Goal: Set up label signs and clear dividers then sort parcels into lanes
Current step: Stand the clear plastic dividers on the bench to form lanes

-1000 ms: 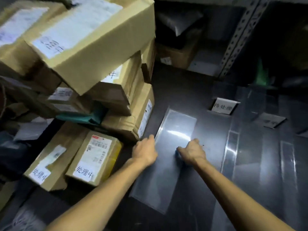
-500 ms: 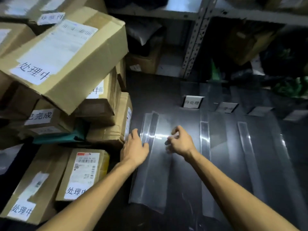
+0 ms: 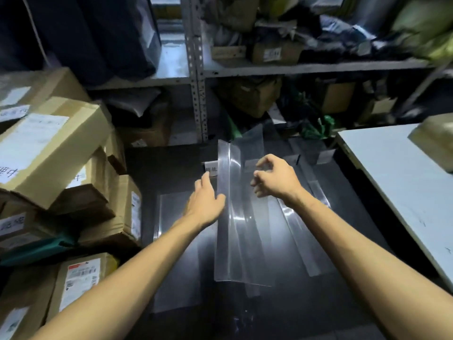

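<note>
A clear divider (image 3: 235, 217), a long plastic sheet folded lengthwise, stands partly raised on the dark floor mat (image 3: 282, 310). My left hand (image 3: 205, 204) lies open against its left flap, thumb on the fold. My right hand (image 3: 275, 179) pinches the sheet's right wall near the far end. A white label sign (image 3: 210, 166) stands just behind the divider, partly hidden by it. Two more signs (image 3: 324, 156) stand further right. Labelled cardboard parcels (image 3: 56, 153) are stacked at the left.
Another clear divider (image 3: 304, 222) lies to the right and a flat clear sheet (image 3: 171, 217) to the left. A white table (image 3: 392, 182) with a box (image 3: 434, 141) borders the right. A metal shelving rack (image 3: 197, 94) full of bags and boxes stands behind.
The divider lay flat a second ago; it is now folded and lifted at its far end. Both hands moved forward along it, and the view tilted up toward the shelves.
</note>
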Available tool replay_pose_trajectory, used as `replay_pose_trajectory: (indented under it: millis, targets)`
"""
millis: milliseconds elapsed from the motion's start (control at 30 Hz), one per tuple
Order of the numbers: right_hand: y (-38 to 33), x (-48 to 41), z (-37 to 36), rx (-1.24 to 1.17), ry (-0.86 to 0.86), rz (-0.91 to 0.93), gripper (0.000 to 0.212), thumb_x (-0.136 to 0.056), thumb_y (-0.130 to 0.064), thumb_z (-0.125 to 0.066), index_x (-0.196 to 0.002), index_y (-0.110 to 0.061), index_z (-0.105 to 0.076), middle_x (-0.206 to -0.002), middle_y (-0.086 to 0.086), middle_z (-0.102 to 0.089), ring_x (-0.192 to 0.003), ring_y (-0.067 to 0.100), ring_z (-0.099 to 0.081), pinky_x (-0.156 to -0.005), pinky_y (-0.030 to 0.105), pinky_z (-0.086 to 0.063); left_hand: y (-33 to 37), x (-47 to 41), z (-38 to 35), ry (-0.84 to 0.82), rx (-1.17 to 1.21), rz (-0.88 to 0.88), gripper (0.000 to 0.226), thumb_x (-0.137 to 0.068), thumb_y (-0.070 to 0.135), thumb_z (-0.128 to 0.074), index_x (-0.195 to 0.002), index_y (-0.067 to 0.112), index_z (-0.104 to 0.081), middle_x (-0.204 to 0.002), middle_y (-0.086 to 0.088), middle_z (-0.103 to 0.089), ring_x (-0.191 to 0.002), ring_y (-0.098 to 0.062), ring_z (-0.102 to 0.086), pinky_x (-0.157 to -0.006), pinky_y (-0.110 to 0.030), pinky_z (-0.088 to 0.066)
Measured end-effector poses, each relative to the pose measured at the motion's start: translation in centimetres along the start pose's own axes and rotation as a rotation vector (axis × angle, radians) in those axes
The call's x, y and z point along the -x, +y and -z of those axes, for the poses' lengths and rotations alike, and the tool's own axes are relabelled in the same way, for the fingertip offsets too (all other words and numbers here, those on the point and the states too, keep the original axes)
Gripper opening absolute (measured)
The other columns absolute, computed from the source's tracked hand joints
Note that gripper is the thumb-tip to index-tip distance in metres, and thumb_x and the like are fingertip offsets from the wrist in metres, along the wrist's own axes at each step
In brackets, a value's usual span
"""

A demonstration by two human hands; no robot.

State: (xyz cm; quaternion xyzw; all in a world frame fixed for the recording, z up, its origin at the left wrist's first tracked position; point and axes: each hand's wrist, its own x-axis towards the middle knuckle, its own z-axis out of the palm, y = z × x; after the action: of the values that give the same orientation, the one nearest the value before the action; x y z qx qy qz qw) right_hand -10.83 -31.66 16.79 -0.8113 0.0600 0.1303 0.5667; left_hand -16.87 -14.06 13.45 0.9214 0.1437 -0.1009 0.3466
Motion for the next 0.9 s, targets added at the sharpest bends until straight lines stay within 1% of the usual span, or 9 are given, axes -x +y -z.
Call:
replay_pose_trajectory:
  millis: [167,267,367,533,600,700,800,867,900]
  targets:
    - [1.6,-0.1,9.4,-0.056,0.015,0.002,0.015,-0.092,-0.001,-0.054,-0.098,-0.014,-0.058,-0.067,0.015,-0.071,-0.049,0.02,-0.062,-0.048,0.028,-0.054,7.3,0.1,-3.5,-0.013,0.011,-0.077,0.066,-0.092,0.028,-0.046,-0.152,0.021,-0.02,-0.153,-0.009,-0.032,-0.116,-0.035,-0.055,-0.101,-0.047,-0.044]
    - [1.9,-0.5,14.9,-0.085,0.039,0.03,0.023,-0.093,-0.003,-0.054,-0.111,-0.016,-0.06,-0.067,0.013,-0.069,-0.05,0.019,-0.061,-0.049,0.027,-0.054,12.2,0.4,-6.5,0.019,0.004,-0.149,0.064,-0.092,0.027,-0.045,-0.15,0.026,-0.02,-0.15,-0.006,-0.039,-0.112,-0.032,-0.057,-0.097,-0.045,-0.045]
    - [2.2,-1.3,20.2,-0.101,0.076,0.053,0.025,-0.093,-0.004,-0.054,-0.114,-0.016,-0.06,-0.066,0.012,-0.068,-0.048,0.018,-0.06,-0.048,0.026,-0.054,17.2,0.6,-9.7,0.025,0.033,-0.214,0.061,-0.09,0.027,-0.045,-0.148,0.028,-0.023,-0.142,-0.003,-0.046,-0.106,-0.03,-0.059,-0.093,-0.046,-0.048]
    - [3.1,-5.0,27.5,-0.029,0.188,0.084,0.027,-0.093,-0.006,-0.054,-0.116,-0.019,-0.063,-0.072,0.015,-0.071,-0.053,0.021,-0.063,-0.052,0.029,-0.056,24.2,-1.5,-15.2,-0.061,-0.051,-0.311,0.042,-0.094,0.029,-0.043,-0.134,0.018,-0.036,-0.129,-0.009,-0.044,-0.09,-0.029,-0.057,-0.084,-0.045,-0.049]
    - [3.6,-7.2,30.2,0.041,0.252,0.093,0.029,-0.092,-0.007,-0.054,-0.115,-0.02,-0.064,-0.072,0.013,-0.072,-0.053,0.02,-0.066,-0.053,0.028,-0.058,26.7,-3.5,-17.3,-0.131,-0.025,-0.347,0.034,-0.097,0.031,-0.04,-0.127,0.014,-0.039,-0.128,-0.011,-0.043,-0.095,-0.03,-0.056,-0.085,-0.043,-0.047]
    - [4.7,-10.7,33.9,0.147,0.31,0.089,0.033,-0.09,-0.008,-0.052,-0.118,-0.022,-0.062,-0.071,0.01,-0.073,-0.057,0.021,-0.071,-0.06,0.032,-0.062,30.1,-6.9,-20.2,-0.204,0.003,-0.394,0.035,-0.1,0.032,-0.036,-0.124,0.008,-0.043,-0.131,-0.016,-0.045,-0.109,-0.036,-0.053,-0.096,-0.047,-0.045]
    - [5.6,-14.0,36.9,0.192,0.322,0.058,0.035,-0.091,-0.008,-0.053,-0.123,-0.021,-0.061,-0.073,0.011,-0.072,-0.058,0.022,-0.071,-0.056,0.03,-0.06,32.9,-10.0,-22.3,-0.31,0.005,-0.391,0.029,-0.103,0.032,-0.034,-0.109,0.007,-0.046,-0.131,-0.017,-0.045,-0.116,-0.036,-0.05,-0.099,-0.042,-0.041]
    - [6.2,-16.6,38.5,0.244,0.33,0.048,0.036,-0.092,-0.011,-0.056,-0.126,-0.02,-0.061,-0.073,0.01,-0.072,-0.058,0.02,-0.071,-0.055,0.028,-0.06,34.5,-12.1,-23.6,-0.354,-0.009,-0.386,0.026,-0.103,0.03,-0.033,-0.105,0.009,-0.047,-0.132,-0.018,-0.047,-0.115,-0.03,-0.047,-0.093,-0.039,-0.039]
    - [6.6,-17.6,38.9,0.286,0.33,0.045,0.037,-0.091,-0.012,-0.057,-0.127,-0.021,-0.061,-0.073,0.008,-0.072,-0.057,0.019,-0.071,-0.056,0.029,-0.061,34.9,-12.9,-24.3,-0.362,-0.007,-0.377,0.022,-0.102,0.029,-0.034,-0.095,0.011,-0.046,-0.127,-0.02,-0.049,-0.107,-0.028,-0.047,-0.087,-0.038,-0.038]
